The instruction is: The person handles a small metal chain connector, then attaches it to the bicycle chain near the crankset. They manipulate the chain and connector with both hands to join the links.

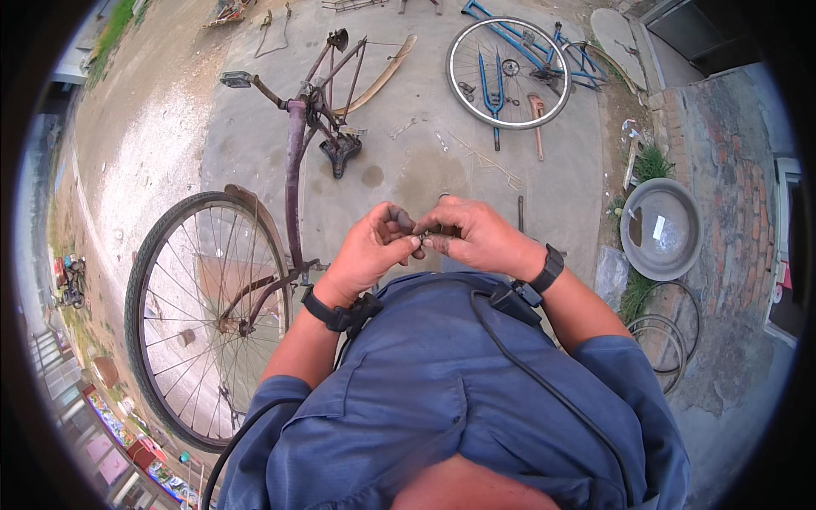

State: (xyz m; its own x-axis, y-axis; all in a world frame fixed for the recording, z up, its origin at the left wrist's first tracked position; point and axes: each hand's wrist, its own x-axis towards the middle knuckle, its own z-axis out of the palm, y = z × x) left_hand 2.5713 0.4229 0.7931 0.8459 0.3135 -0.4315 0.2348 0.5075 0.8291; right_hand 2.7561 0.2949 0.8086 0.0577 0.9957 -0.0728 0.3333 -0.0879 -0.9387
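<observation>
My left hand (387, 238) and my right hand (455, 229) meet at the centre, both with pinched fingertips on a tiny dark part (420, 240), too small to name. Left of them stands an old purple bicycle frame (295, 170) with one spoked wheel (145, 319), and a black saddle (339, 155) lies on the ground beside it. Beyond my hands, a few loose spanners (443, 142) lie on the concrete. A metal bar (520, 211) lies just right of my right hand.
At the back right lie a blue bicycle frame (506, 38), a loose wheel (554, 110), a blue fork (496, 100) and a pipe wrench (536, 127). A metal basin (637, 255) and coiled rings (680, 340) sit along the brick wall. Thin sticks (484, 161) lie ahead on the concrete (399, 93).
</observation>
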